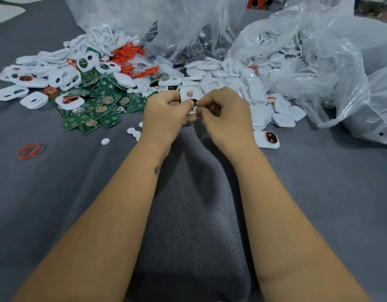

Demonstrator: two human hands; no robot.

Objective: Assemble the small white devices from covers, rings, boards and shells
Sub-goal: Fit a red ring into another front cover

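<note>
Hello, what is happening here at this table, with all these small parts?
A person is assembling small white devices by hand. The left hand holds a white cover with cut-out openings, and the right hand pinches a small round piece against it. Behind the hands lie green circuit boards, loose white covers, orange rings and white shells spilling from plastic bags. One finished device lies right of the hands, on the grey cloth.
</note>
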